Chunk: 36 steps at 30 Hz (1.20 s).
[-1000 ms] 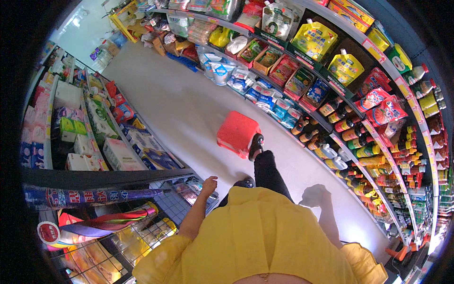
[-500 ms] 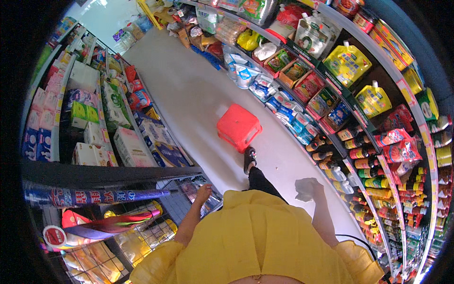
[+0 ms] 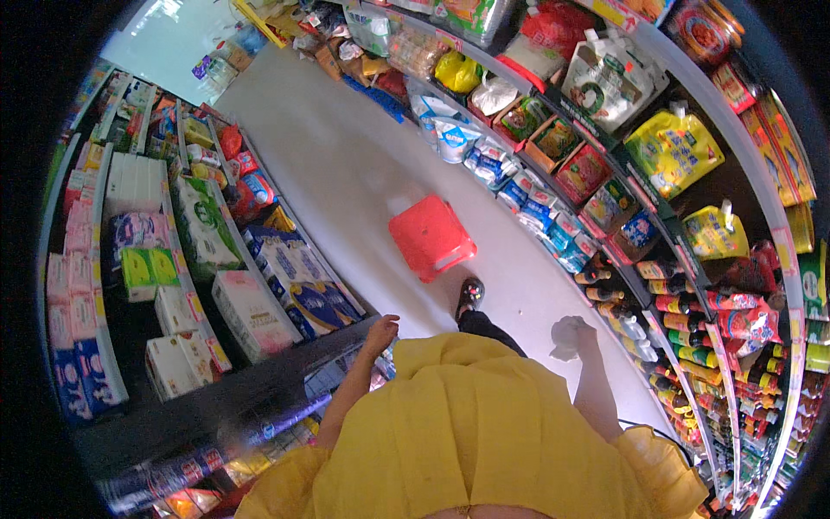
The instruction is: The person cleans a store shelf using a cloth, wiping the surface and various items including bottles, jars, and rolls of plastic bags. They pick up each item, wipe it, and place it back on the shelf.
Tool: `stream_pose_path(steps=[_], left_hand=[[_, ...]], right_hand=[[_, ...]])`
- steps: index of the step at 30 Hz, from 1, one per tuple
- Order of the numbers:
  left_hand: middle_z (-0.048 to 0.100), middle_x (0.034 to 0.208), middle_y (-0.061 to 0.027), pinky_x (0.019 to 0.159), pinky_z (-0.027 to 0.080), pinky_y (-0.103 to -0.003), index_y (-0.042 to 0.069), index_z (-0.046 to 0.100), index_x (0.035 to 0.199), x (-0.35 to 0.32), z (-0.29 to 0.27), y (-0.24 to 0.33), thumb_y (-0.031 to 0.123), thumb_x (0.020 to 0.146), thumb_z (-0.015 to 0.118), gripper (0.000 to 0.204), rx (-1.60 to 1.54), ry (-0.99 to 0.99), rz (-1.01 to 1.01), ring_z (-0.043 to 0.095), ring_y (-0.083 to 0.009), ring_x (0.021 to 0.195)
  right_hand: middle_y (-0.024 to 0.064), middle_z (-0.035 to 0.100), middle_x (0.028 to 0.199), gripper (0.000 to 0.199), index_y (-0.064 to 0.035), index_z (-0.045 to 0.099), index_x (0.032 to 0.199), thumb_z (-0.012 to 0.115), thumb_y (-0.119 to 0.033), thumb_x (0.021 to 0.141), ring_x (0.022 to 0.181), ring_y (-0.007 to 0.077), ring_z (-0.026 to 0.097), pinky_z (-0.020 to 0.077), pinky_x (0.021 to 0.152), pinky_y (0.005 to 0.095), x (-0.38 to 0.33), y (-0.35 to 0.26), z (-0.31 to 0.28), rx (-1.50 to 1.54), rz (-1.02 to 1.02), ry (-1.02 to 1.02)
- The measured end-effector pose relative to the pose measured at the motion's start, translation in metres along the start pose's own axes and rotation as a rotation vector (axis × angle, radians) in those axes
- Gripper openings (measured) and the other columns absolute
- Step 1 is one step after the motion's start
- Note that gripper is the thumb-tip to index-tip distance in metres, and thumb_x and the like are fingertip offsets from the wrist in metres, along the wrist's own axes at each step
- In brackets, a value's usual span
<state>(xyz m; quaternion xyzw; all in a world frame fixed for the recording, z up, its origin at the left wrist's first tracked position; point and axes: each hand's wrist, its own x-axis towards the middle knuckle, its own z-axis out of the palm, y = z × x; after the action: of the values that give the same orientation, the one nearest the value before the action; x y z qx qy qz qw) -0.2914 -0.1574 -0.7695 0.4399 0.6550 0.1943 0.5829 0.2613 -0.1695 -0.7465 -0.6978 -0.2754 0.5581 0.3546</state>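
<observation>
My right hand (image 3: 588, 338) is closed round a crumpled pale grey-white cloth (image 3: 566, 338), hanging at my right side above the floor. My left hand (image 3: 380, 332) is held low on my left, beside the end of the left shelf. Its fingers are loosely bent and slightly apart, and I see nothing in them. On the aisle floor ahead stands a red plastic stool (image 3: 430, 235), apart from both hands. One foot in a black shoe (image 3: 470, 294) is forward, just short of the stool.
Left shelves hold tissue packs (image 3: 251, 316) and boxed goods. Along the right, curving shelves carry yellow spouted pouches (image 3: 674, 151), bottles (image 3: 692, 337) and blue-white packs (image 3: 527, 199). Bags and cartons (image 3: 367, 65) lie at the aisle's far end.
I have moved forward a little: the left shelf end and the long blue packages below it have slid back toward me. The cloth stays in my right hand.
</observation>
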Motion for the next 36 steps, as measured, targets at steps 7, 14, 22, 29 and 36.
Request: stream_pose_path(steps=[7, 14, 22, 29, 36], left_hand=[[0.061, 0.083, -0.0105, 0.064, 0.048, -0.030, 0.001, 0.053, 0.110, 0.023, -0.018, 0.068, 0.010, 0.077, 0.052, 0.034, -0.140, 0.162, -0.111, 0.058, -0.0163, 0.070], [0.062, 0.082, -0.0112, 0.064, 0.048, -0.030, 0.001, 0.056, 0.105, 0.018, -0.014, 0.040, 0.010, 0.075, 0.051, 0.032, 0.138, 0.053, -0.140, 0.058, -0.0176, 0.071], [0.064, 0.077, -0.0110, 0.065, 0.048, -0.031, 0.002, 0.056, 0.106, 0.045, -0.040, 0.102, 0.012, 0.077, 0.050, 0.031, 0.349, 0.074, 0.053, 0.061, -0.0196, 0.070], [0.063, 0.085, -0.0107, 0.061, 0.048, -0.029, 0.003, 0.056, 0.107, 0.047, -0.039, 0.110, 0.011, 0.080, 0.051, 0.029, 0.070, 0.069, 0.054, 0.062, -0.0175, 0.071], [0.063, 0.090, -0.0093, 0.060, 0.047, -0.025, 0.004, 0.056, 0.106, 0.059, -0.072, 0.170, 0.010, 0.084, 0.051, 0.024, -0.125, 0.318, 0.097, 0.062, -0.0152, 0.073]], right_hand=[[0.0067, 0.060, 0.086, 0.035, 0.0010, 0.058, 0.101, 0.049, -0.001, 0.068, 0.077, 0.0173, 0.057, 0.0474, 0.071, 0.0299, 0.065, -0.038, 0.026, -0.050, -0.136, -0.077], [0.0080, 0.059, 0.090, 0.033, 0.0003, 0.057, 0.102, 0.051, -0.005, 0.070, 0.081, 0.0163, 0.055, 0.0461, 0.072, 0.0296, 0.089, -0.103, 0.051, -0.008, -0.097, -0.111], [0.0073, 0.061, 0.086, 0.033, 0.0000, 0.060, 0.099, 0.050, -0.008, 0.068, 0.077, 0.0187, 0.057, 0.0474, 0.069, 0.0315, 0.071, -0.066, 0.048, 0.019, -0.069, -0.059], [0.0067, 0.061, 0.082, 0.032, -0.0007, 0.062, 0.096, 0.047, -0.010, 0.069, 0.072, 0.0176, 0.058, 0.0477, 0.064, 0.0308, 0.064, -0.046, 0.042, -0.037, -0.109, -0.093], [0.0119, 0.061, 0.087, 0.030, 0.0009, 0.059, 0.096, 0.045, -0.008, 0.071, 0.082, 0.0226, 0.055, 0.0448, 0.076, 0.0347, 0.103, -0.047, 0.052, -0.516, -0.515, 0.068]])
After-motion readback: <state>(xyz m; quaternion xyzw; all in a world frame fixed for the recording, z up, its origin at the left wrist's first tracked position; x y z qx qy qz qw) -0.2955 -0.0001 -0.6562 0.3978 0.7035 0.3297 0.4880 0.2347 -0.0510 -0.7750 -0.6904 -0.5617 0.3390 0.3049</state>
